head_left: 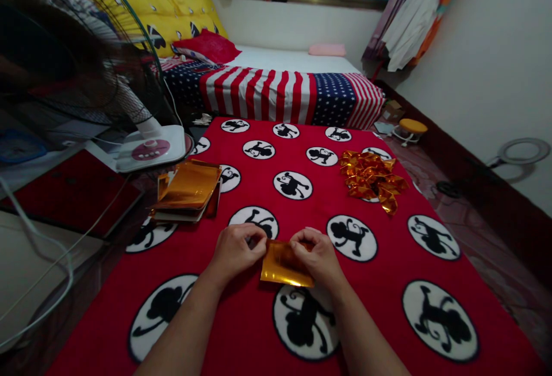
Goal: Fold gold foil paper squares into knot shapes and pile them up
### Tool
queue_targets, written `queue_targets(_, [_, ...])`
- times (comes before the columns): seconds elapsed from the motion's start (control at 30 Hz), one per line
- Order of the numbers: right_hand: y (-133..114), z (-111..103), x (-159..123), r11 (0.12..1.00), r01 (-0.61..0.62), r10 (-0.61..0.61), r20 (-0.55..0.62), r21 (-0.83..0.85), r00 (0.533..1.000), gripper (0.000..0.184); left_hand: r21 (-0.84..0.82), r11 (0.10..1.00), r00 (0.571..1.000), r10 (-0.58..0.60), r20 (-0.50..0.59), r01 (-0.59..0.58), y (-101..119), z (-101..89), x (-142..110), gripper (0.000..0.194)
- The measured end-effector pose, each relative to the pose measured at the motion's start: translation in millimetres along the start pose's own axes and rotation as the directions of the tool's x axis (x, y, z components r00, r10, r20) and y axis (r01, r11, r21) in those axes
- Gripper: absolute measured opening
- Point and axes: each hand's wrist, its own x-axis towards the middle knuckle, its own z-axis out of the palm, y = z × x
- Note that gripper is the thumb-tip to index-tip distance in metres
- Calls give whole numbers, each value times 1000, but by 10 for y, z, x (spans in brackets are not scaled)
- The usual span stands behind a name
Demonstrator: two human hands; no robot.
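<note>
Both of my hands meet over a small sheet of shiny gold foil paper [282,265] lying on a red blanket [302,215] printed with black monkeys in white circles. My left hand [238,250] pinches the sheet's upper left edge with curled fingers. My right hand [317,258] is closed on the sheet's upper right part and covers some of it. A stack of flat gold foil sheets [187,189] lies to the left of my hands. A heap of folded gold foil pieces [373,177] sits further off to the right.
A standing fan [142,146] and a red flat board [69,192] are at the left. A mattress with a stars-and-stripes cover [284,91] lies behind the blanket. A ring light [521,152] and a small yellow-lidded container [411,129] stand by the right wall.
</note>
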Motion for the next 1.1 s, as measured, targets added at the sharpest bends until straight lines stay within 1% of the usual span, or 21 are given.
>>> queue_targets(0.1, [44, -85, 5, 998, -50, 51, -25, 45, 998, 12, -29, 998, 997, -49, -60, 48, -117, -69, 5, 11])
queue_targets(0.2, [68, -118, 3, 995, -78, 80, -32, 64, 996, 12, -167, 980, 987, -123, -104, 104, -142, -100, 21, 14])
queue_targets(0.27, [59, -100, 0, 996, -75, 77, -26, 57, 997, 12, -270, 956, 985, -146, -87, 118, -80, -70, 30, 17])
queue_targets(0.33, [29, -63, -3, 997, -63, 64, -18, 52, 998, 12, -318, 942, 992, -121, -20, 108, 17, -1, 31, 23])
queue_targets(0.37, [9, -43, -5, 997, -54, 55, -15, 51, 998, 12, -318, 944, 996, -92, 12, 91, 67, 43, 28, 25])
queue_targets(0.43, [-37, -9, -10, 999, -30, 30, -5, 45, 1000, 13, -309, 949, 998, -40, 49, 54, 146, 128, 17, 17])
queue_targets(0.47, [-58, 5, -12, 999, -18, 18, -1, 41, 1000, 13, -308, 950, 998, -28, 56, 43, 171, 163, 11, 13])
queue_targets(0.57, [-94, 28, -20, 1000, -8, 8, 2, 28, 1000, 13, -306, 952, 999, -15, 33, 24, 197, 215, -3, 16])
queue_targets(0.7, [-58, 22, -20, 998, -42, 42, -2, 46, 999, 11, -300, 954, 999, -13, -36, 2, 181, 187, -7, 15])
queue_targets(0.8, [-7, -13, -16, 991, -81, 81, -1, 107, 997, 10, -304, 953, 996, -23, -81, -3, 169, 153, -5, 15])
queue_targets(0.97, [98, -136, -18, 973, -124, 129, -14, 195, 992, 11, -318, 948, 995, -49, -87, 18, 129, 125, 2, 14])
queue_targets(1.03, [149, -190, -16, 959, -145, 160, -40, 244, 986, 13, -328, 944, 993, -62, -97, 27, 104, 113, 11, 15])
queue_targets(1.1, [176, -220, -10, 941, -161, 197, -95, 297, 976, 15, -336, 941, 991, -74, -114, 32, 88, 104, 20, 16])
